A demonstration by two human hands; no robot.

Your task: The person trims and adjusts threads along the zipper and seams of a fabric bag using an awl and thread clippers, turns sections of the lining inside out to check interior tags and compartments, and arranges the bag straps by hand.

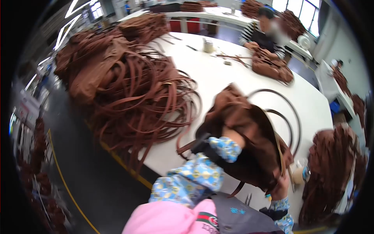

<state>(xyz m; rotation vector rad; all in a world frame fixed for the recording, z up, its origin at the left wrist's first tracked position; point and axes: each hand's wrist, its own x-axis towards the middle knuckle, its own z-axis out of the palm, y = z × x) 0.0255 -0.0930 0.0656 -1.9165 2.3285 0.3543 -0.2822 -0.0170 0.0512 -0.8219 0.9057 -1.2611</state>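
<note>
Brown bag (255, 128) near right on the white table (187, 60) is already showing looped handles (299, 124), its handling seemingly unfinished: my right hand (281, 186) is gripping its edge, my left hand (234, 138) is overlapping it, closed or not I cannot tell.

Bag workshop — white worktable (218, 74) | heaped brown strapped bags (97, 66) | person (268, 43) working opposite

A white lane of tabletop (220, 76) runs between the strap heap (148, 93) on the left and the brown bag (253, 154), with room for a hand. Loose straps curl into its near end. Farther back, a jar (208, 45) and a co-worker's brown bundle (270, 68) obstruct. Rightward, looped handles (298, 121) and a tall brown stack (331, 160) narrow the passage.
</note>
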